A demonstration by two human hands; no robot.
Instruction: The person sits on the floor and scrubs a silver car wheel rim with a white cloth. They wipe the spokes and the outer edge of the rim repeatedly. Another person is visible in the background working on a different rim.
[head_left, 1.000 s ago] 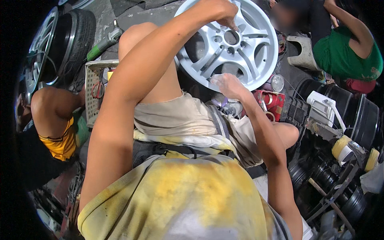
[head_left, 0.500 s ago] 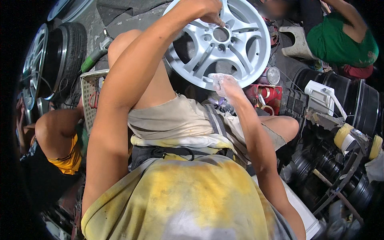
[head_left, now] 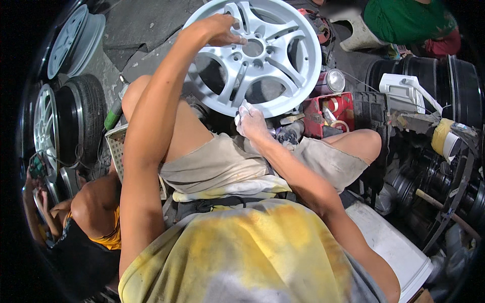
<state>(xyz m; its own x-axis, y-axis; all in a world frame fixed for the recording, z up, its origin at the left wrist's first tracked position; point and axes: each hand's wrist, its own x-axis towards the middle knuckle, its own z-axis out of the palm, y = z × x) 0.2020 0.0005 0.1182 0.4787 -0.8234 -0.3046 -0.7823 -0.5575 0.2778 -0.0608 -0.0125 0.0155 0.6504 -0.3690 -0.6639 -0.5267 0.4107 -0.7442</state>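
A pale grey alloy wheel rim [head_left: 246, 76] lies in front of me, above my crossed legs, with its spokes and round centre hole facing up. My left hand [head_left: 216, 31] reaches over its left side, fingers spread across a spoke beside the hub. At the rim's near edge is my right hand [head_left: 251, 123], its fingers bent together and coated in white dust. Something small and whitish may be pinched in those fingertips, but I cannot make it out.
A red bin [head_left: 328, 113] with tape rolls and a can [head_left: 331, 81] stand right of the rim. A green-bodied power tool [head_left: 113, 113], a tyre [head_left: 88, 118] and more rims are at left. People sit at far left and upper right.
My right hand has moved left along the rim's near edge, its fingers now more curled. My left hand has shifted left of the hub with fingers spread. The whole view has shifted.
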